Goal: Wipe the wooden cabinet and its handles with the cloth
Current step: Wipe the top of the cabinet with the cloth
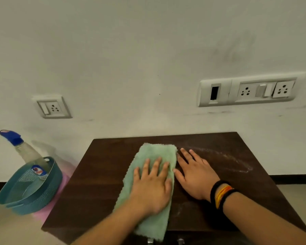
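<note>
A dark wooden cabinet stands against the white wall, and I look down on its top. A folded green cloth lies lengthwise on the middle of the top. My left hand presses flat on the cloth, fingers spread. My right hand lies flat on the bare wood just right of the cloth, its thumb touching the cloth's edge; bands circle that wrist. A pale dusty streak marks the wood to the right. Two metal handles peek out below the front edge.
A blue plastic basket sits on the floor left of the cabinet, on something pink. A spray bottle with a blue nozzle leans in it. Wall sockets and a switch panel are on the wall behind.
</note>
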The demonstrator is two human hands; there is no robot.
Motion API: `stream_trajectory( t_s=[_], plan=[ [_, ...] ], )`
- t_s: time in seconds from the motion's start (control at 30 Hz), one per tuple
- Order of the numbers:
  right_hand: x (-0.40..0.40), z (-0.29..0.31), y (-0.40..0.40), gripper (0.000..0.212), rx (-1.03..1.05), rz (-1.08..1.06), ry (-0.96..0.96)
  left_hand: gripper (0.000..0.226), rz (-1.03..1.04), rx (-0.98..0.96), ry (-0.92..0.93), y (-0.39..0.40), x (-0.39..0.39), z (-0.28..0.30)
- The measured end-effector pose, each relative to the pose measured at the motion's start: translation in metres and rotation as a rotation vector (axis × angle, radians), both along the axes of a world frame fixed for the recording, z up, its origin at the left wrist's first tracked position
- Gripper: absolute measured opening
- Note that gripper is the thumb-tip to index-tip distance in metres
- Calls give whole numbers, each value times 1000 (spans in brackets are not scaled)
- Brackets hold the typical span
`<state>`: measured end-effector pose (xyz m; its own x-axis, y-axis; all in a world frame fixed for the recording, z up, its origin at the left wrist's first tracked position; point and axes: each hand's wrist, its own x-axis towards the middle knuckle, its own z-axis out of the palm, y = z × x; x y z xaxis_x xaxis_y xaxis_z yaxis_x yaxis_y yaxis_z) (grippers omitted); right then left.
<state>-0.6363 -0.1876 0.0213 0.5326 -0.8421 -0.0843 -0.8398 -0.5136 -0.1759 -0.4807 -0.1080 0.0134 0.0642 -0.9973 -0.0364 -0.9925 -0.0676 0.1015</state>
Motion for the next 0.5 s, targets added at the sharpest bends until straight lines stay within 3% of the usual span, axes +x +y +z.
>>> stream_trajectory(
  t_s=[0.07, 0.13, 0.23, 0.3, 0.4, 0.5],
  plan=[
    [-1, 1, -2, 66, 2, 2, -4, 59, -42, 12, 22, -49, 25, 3],
    [-5, 2, -5, 66, 9, 1, -1, 60, 150, 73, 12, -73, 76, 13],
    [-13, -1, -6, 67, 21, -8, -3, 62, 279, 6, -49, -29, 88, -1],
    [-13, -2, -5, 67, 17, -17, -13, 62, 163, -39, -68, -14, 42, 0],
    [-9, -1, -6, 67, 0, -12, 11, 59, -24, -1, -8, -62, 8, 0],
    [-10, 0, -7, 67, 5, -13, 9, 60, 106, 63, 19, -91, 48, 10]
  ],
)
